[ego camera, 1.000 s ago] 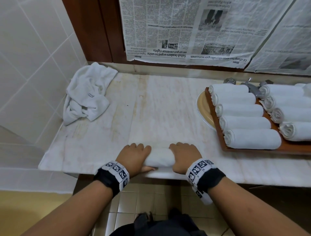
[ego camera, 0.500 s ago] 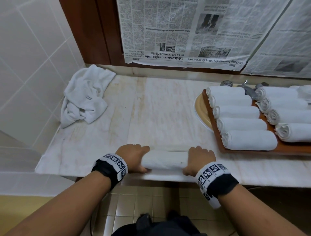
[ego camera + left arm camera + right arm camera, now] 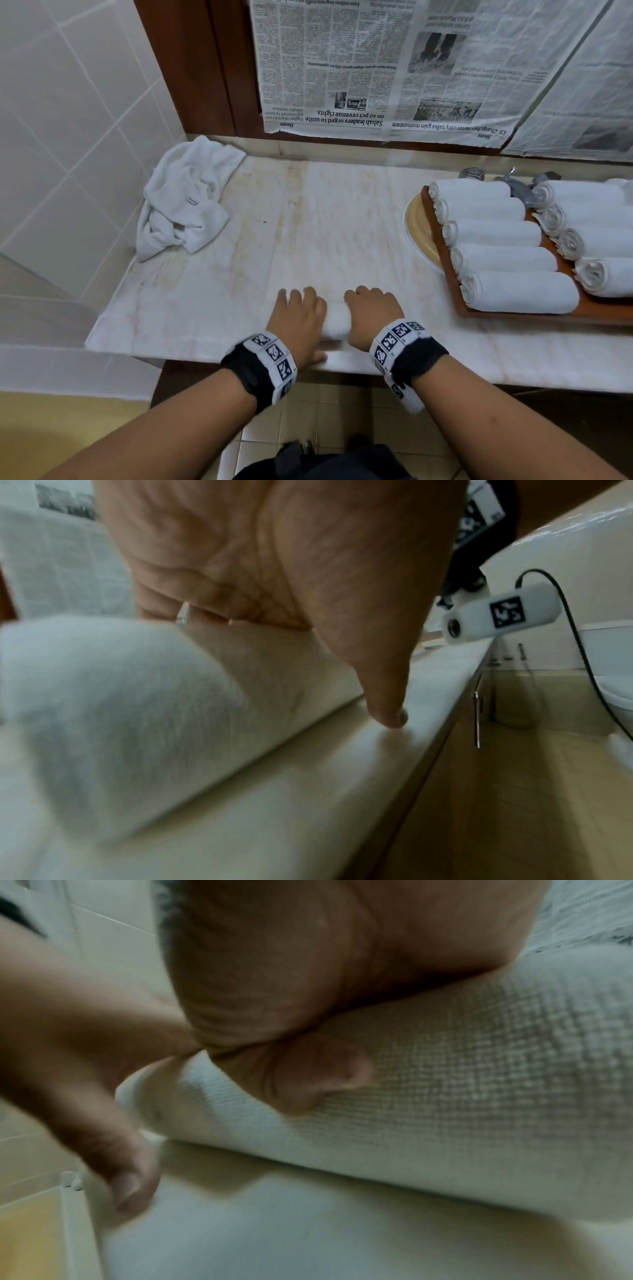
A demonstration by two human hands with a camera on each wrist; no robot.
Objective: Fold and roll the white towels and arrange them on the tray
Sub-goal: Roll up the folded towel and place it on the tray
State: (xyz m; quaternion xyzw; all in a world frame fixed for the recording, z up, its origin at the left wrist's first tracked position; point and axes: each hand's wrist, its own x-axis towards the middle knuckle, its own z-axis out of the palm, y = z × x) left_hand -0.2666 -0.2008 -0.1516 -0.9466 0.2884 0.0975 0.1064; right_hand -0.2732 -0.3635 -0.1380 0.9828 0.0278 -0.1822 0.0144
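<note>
A rolled white towel (image 3: pixel 337 322) lies along the front edge of the marble counter (image 3: pixel 308 222). My left hand (image 3: pixel 298 317) grips its left part, fingers draped over the top and thumb (image 3: pixel 383 691) down on the counter. My right hand (image 3: pixel 371 311) grips the right part, fingers curled over it and thumb (image 3: pixel 308 1074) pressed into the cloth (image 3: pixel 479 1096). Only a short stretch of roll shows between the hands. At the right, the wooden tray (image 3: pixel 513 313) carries several rolled towels (image 3: pixel 513 294) in two rows. A crumpled heap of white towels (image 3: pixel 185 205) sits at the back left.
The tray rests over a yellow basin (image 3: pixel 416 226) with a metal tap (image 3: pixel 513 186) behind it. Newspaper (image 3: pixel 376 68) covers the wall behind the counter. Tiled wall closes the left side. Tiled floor lies below the counter's front edge.
Half a second ago my hands held the roll near its two ends. They have since slid inward and now sit close together on it. The roll stays at the front edge.
</note>
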